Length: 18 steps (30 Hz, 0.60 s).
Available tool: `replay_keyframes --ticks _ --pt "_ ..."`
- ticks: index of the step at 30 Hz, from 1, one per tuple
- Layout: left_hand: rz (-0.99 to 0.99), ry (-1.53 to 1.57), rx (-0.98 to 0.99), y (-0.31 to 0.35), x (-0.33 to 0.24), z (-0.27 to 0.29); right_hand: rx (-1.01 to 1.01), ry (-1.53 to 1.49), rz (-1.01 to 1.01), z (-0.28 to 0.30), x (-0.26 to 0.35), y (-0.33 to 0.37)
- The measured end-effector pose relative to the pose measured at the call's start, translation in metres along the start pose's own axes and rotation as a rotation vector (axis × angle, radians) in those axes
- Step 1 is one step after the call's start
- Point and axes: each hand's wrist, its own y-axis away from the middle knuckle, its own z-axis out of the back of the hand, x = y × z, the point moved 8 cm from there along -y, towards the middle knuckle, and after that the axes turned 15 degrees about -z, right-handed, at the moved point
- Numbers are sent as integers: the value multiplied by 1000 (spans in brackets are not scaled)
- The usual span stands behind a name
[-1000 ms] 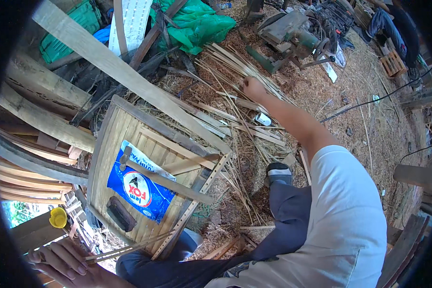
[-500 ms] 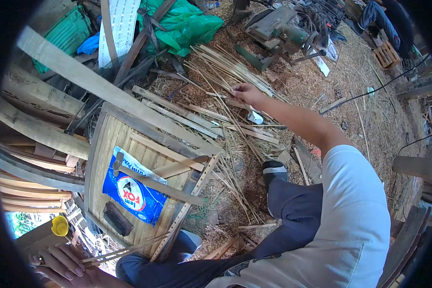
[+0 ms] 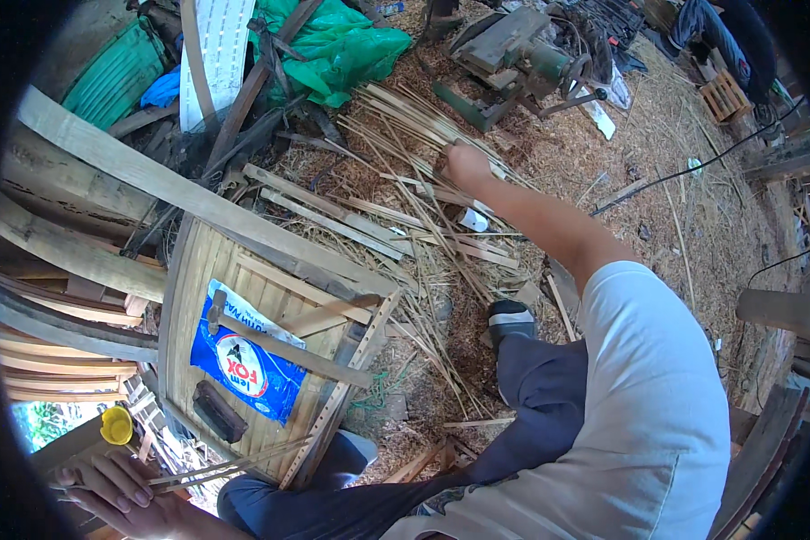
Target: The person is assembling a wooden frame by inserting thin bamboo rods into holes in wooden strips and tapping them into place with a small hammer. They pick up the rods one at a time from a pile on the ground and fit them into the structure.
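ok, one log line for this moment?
left hand: holding thin strips | right hand: at strip pile, grip unclear | hammer: across blue-and-white packet

I watch through one wide fisheye, the left of two worn side by side on the person's head, facing steeply down and forward. Closest to me, the white short-sleeved cotton shirt (image 3: 657, 378) looms at near right. The bare left hand (image 3: 112, 486) falls at the near left edge, the bare right hand (image 3: 468, 166) farther off. I see past the slatted pale-wood panel (image 3: 209, 261) to the grey-green metal machine (image 3: 511, 56) on the far side.
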Motion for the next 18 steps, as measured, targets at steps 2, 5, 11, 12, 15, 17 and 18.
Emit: replay_keyframes --ticks 2,5,11,12,15,17,18 --pt "10 20 3 5 0 -6 -53 141 134 4 1 -6" --pt "-29 404 475 -13 23 1 16 177 96 -2 5 -9" --pt "-18 394 401 -13 23 9 101 116 2 -7 12 -17" --pt "-17 395 406 -16 24 9 103 115 -3 -6 9 -27" --pt "62 633 692 -4 11 -19 479 -85 -60 -18 -8 -54" --pt "67 -23 -6 4 17 6 923 -915 -250 -23 -17 -51" --pt "66 -28 -7 8 13 3 929 -914 -248 -20 -14 -49"
